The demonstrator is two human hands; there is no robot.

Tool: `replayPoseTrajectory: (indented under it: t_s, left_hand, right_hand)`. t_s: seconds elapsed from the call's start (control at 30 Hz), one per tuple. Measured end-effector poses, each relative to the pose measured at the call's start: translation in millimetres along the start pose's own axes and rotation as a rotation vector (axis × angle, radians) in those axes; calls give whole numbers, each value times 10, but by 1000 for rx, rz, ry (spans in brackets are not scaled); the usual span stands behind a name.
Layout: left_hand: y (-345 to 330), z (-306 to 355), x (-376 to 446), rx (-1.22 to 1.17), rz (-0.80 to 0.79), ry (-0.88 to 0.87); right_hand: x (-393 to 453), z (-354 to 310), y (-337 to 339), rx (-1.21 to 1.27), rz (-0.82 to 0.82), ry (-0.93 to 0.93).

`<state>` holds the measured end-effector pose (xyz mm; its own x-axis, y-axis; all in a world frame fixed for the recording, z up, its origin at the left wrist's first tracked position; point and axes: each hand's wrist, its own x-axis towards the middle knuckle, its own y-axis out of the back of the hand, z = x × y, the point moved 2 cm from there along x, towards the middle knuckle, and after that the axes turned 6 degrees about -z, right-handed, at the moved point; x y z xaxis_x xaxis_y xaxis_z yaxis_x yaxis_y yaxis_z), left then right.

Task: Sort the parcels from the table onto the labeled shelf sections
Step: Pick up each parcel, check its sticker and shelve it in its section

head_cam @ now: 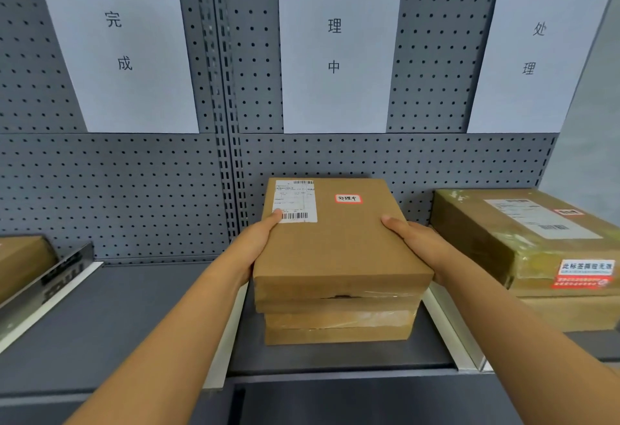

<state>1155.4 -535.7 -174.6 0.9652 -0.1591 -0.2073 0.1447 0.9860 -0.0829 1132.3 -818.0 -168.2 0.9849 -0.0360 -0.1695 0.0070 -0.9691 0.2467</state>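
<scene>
Both hands, left (258, 240) and right (416, 243), grip the top parcel (339, 243) by its sides, long axis toward the pegboard (134, 189).

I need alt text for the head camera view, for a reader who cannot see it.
Both hands, left hand and right hand, hold a brown parcel on a stack of parcels in the middle shelf section, under the sign 处理中. Another parcel lies to its right.

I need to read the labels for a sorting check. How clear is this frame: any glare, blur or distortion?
Head view: even light; wide-angle bending tilts the outer wall signs; held parcel red sticker readable, its shipping label fine print blurred; glare on right parcel tape.
</scene>
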Motion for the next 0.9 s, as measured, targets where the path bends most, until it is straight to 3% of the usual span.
replayPoseTrajectory:
  t_s: [0.53, 0.9]
  left_hand:
    - [-19, -54, 303, -35, -33, 74]
    - [15, -49, 436, 47, 31, 81]
  right_hand:
    - [292, -46, 107, -105, -17, -184]
    - [467, -160, 130, -447, 124, -97]
